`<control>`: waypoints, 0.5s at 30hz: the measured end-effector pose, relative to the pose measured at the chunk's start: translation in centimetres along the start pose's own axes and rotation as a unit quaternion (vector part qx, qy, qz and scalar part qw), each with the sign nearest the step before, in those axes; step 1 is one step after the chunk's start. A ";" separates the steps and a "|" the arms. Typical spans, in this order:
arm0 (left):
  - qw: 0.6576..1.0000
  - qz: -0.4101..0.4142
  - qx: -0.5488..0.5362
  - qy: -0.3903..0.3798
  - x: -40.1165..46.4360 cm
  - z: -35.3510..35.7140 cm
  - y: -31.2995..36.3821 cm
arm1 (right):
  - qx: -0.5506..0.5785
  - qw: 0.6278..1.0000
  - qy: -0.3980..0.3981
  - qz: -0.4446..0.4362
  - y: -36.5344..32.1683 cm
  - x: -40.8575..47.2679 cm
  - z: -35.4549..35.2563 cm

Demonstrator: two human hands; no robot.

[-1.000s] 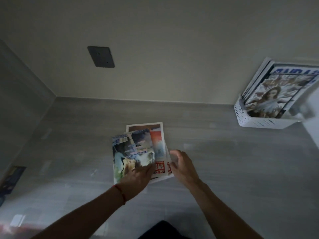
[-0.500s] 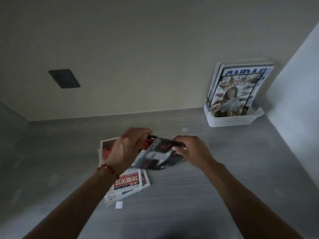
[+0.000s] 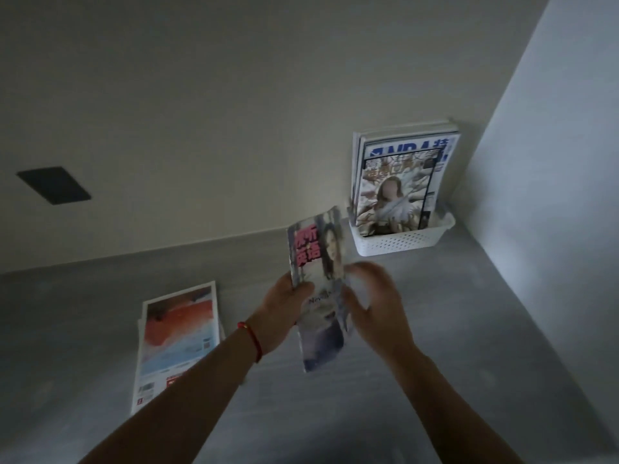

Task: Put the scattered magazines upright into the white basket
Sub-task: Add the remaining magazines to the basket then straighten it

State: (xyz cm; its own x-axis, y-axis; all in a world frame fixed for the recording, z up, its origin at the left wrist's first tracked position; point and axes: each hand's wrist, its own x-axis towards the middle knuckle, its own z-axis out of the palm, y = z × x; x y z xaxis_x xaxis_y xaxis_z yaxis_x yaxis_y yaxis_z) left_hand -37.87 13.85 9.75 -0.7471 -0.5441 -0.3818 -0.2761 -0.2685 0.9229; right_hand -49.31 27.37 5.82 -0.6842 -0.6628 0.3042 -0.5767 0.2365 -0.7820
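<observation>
Grey tabletop (image 3: 435, 329) in a pretty dim room, tucked into a corner where a beige back wall (image 3: 234, 112) meets a paler side wall (image 3: 552, 195) on the right. Dark rectangular plate (image 3: 53, 185) is stuck on the back wall over to the left.

The white basket (image 3: 402, 242) sits right in the tabletop's far right corner, perforated sides, and it's got a few magazines (image 3: 402, 182) standing upright in it, leaning back against the wall. Front one has a figure on the cover, and a blue-and-white masthead shows behind it.

Mid-tabletop, up in the air, there's a magazine with pink lettering (image 3: 320, 286), held more or less upright with the cover facing the camera. Left hand (image 3: 283, 313) grips its left edge, thumb curled over the front of the cover, and there's a red string bracelet (image 3: 251, 339) on that wrist. Right hand (image 3: 375, 306) is at the right edge of the same magazine; its fingers (image 3: 366, 271) are blurred, loosely spread as far as I can see, and I honestly can't tell if they're pinching the edge or just touching it.

Near the tabletop's left side, a small stack of magazines (image 3: 174, 343) lies flat, top cover red-orange over pale blue. It's well apart from the basket.
</observation>
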 end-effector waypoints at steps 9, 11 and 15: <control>0.965 0.090 0.247 -0.003 9.1 4.8 7.1 | 0.033 0.994 0.002 0.109 8.3 9.7 -11.8; 0.939 0.122 0.310 0.084 11.7 6.4 8.5 | -0.012 0.996 0.051 0.077 8.7 12.4 -13.5; 0.942 0.140 0.274 0.136 15.6 9.2 10.3 | -0.054 0.991 0.105 0.057 9.9 17.8 -15.3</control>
State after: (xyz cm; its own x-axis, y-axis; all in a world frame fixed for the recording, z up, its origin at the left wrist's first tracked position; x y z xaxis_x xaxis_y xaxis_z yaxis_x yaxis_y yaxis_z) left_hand -57.88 9.92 13.79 -0.6753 -0.7359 -0.0494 -0.4178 0.3265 0.8478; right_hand -74.09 28.80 11.81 -0.8187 -0.4676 0.3333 -0.5277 0.3836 -0.7579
